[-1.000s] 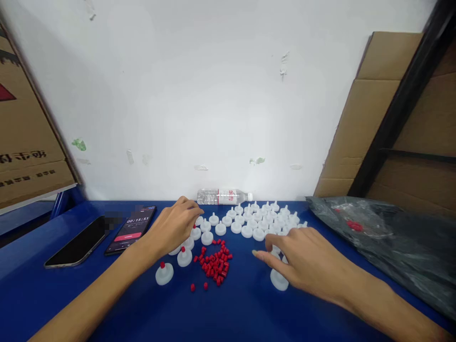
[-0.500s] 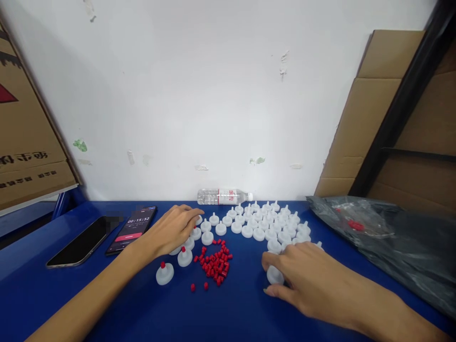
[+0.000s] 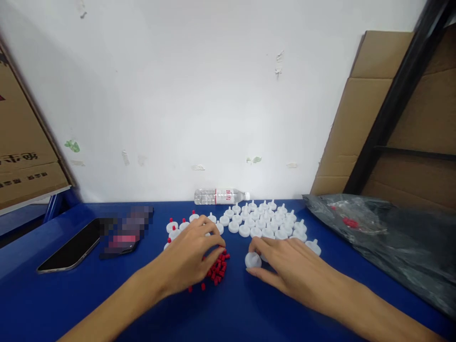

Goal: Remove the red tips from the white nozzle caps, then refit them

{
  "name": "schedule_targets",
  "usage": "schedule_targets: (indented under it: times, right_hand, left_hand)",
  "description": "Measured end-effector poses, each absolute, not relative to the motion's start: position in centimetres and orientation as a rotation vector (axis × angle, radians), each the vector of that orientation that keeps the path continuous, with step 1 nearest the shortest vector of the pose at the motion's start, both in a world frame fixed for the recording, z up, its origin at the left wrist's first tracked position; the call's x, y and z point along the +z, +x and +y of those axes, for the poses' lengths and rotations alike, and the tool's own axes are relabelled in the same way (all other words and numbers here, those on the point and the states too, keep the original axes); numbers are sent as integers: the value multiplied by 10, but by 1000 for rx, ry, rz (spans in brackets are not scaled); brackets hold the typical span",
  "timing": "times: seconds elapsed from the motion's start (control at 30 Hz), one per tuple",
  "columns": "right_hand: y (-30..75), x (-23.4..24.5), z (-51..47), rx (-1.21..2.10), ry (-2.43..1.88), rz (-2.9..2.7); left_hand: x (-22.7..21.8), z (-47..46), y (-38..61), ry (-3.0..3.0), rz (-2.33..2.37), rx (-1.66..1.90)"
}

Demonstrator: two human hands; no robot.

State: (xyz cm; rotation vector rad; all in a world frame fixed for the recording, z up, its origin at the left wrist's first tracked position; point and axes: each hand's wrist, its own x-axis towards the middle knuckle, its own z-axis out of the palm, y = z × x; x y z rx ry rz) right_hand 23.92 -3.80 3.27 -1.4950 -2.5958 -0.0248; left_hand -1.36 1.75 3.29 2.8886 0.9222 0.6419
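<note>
On a blue table (image 3: 228,308) stand several white plastic caps (image 3: 265,221) with small spouts. Some at the left carry red tips (image 3: 172,226). A heap of small red plugs (image 3: 218,268) lies in the middle. My left hand (image 3: 190,259) lies over this heap, fingers curled down onto the plugs; what it grips is hidden. My right hand (image 3: 283,263) rests on the table, with thumb and fingers around one white cap (image 3: 252,260) that stands just right of the heap.
A clear water bottle (image 3: 221,196) lies against the white wall. Two phones (image 3: 71,247) lie at the left. Crumpled dark plastic (image 3: 388,237) with red bits covers the right side. Cardboard boxes (image 3: 21,142) stand at left and right.
My left hand came back from the white caps to the red heap. My right hand slid left, bringing a white cap toward the heap. The camera tilted slightly.
</note>
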Motion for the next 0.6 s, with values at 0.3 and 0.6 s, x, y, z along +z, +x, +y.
schedule_targets:
  times: [0.3, 0.6]
  right_hand:
    - [237, 37, -40, -109, -1462, -2479]
    - [239, 30, -38, -254, -1387, -2457]
  left_hand:
    - [14, -2, 9, 2878, 1041, 606]
    - [5, 4, 15, 2934, 1012, 624]
